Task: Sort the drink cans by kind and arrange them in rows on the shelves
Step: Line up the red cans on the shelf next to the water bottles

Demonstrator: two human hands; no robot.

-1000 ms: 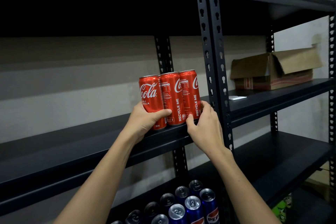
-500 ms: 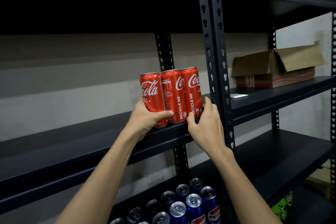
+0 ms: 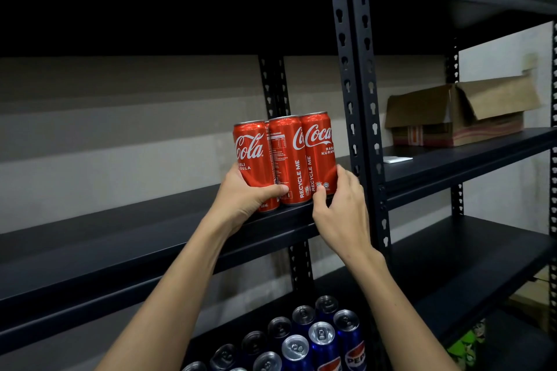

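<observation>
Three tall red Coca-Cola cans [image 3: 289, 156] stand upright, side by side, at the right end of the dark metal shelf [image 3: 126, 244], next to the upright post. My left hand [image 3: 244, 199] grips the leftmost can [image 3: 251, 153], thumb across its front near the base. My right hand [image 3: 340, 208] holds the rightmost can [image 3: 319, 147] low down, thumb on its front and fingers round its right side. On the shelf below stand several blue Pepsi cans [image 3: 322, 340] in rows, seen from above.
A perforated black post [image 3: 358, 93] rises just right of the red cans. An open cardboard box [image 3: 458, 114] and a white paper slip [image 3: 396, 159] lie on the neighbouring shelf to the right. Something green [image 3: 465, 346] sits low at the right.
The three red cans have shifted slightly right and back along the shelf between my hands. Both hands keep their hold on the outer cans.
</observation>
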